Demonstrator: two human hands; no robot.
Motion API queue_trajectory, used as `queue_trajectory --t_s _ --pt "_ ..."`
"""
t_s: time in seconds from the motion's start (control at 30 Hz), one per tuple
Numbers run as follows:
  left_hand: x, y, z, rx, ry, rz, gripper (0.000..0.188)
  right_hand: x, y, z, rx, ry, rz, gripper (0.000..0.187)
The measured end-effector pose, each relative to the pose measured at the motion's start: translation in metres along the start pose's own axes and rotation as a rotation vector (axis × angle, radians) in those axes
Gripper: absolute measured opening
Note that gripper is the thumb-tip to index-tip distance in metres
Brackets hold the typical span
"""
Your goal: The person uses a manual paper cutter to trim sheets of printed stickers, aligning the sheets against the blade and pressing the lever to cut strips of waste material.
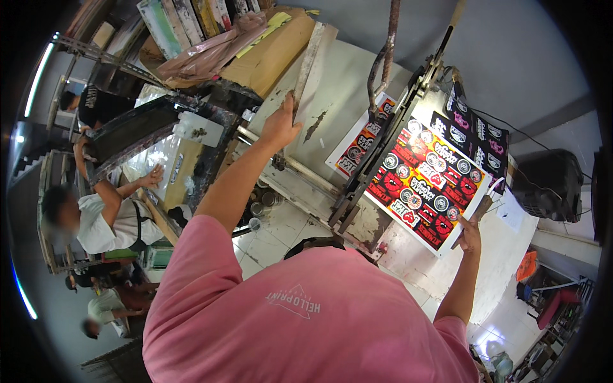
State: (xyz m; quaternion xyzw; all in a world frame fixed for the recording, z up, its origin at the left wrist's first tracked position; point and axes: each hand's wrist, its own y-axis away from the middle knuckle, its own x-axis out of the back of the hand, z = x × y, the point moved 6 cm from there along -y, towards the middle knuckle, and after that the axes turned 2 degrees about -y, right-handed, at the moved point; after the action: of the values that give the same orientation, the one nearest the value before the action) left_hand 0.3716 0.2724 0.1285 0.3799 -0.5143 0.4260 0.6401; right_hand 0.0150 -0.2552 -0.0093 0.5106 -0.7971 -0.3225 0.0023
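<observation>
My left hand point(281, 129) is at the lower end of a worn pale bar point(314, 64) along the edge of a grey board point(343, 76). Its fingers close around the bar, partly hidden. On the right, my right hand point(470, 235) grips a brown wooden-looking strip point(483, 208) beside the outer edge of a printed sticker sheet point(426, 175). That sheet carries red, yellow and black designs and lies flat on a pale table. A long metal clamp bar point(383, 150) runs along its left side. Beyond the bar, another printed sheet point(363, 142) shows partly.
A black printed sheet point(483, 137) lies past the stickers, near a black boxy device point(550, 185). Rusty bent pipe point(387, 57) rises at the back. At left, a co-worker point(115, 220) reaches toward a framed table point(175, 167). A cardboard box point(271, 54) stands at the far left.
</observation>
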Motion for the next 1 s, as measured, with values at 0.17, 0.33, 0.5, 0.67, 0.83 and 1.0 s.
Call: queue_trajectory --t_s 0.17,0.33,0.5,0.67,0.83,1.0 --pt "0.002 0.013 0.001 0.058 0.191 0.173 0.09 0.03 -0.015 0.014 0.088 0.049 0.006 0.05" --pt "-0.014 0.03 -0.015 0.104 0.148 0.106 0.072 0.022 -0.023 0.023 0.019 -0.043 -0.021 0.06" --pt "-0.018 0.028 -0.02 0.199 0.134 -0.066 0.063 -0.006 -0.02 0.009 0.049 -0.02 -0.03 0.056" --pt "-0.022 0.017 -0.02 0.158 0.152 -0.081 0.065 -0.014 -0.051 0.013 -0.011 0.074 -0.017 0.058" --pt "-0.022 0.01 -0.02 0.151 0.139 -0.106 0.068 -0.071 -0.099 0.02 -0.006 0.088 -0.1 0.05" --pt "-0.03 0.006 -0.025 0.112 0.115 -0.068 0.07 -0.154 -0.127 0.028 -0.023 -0.029 -0.195 0.05"
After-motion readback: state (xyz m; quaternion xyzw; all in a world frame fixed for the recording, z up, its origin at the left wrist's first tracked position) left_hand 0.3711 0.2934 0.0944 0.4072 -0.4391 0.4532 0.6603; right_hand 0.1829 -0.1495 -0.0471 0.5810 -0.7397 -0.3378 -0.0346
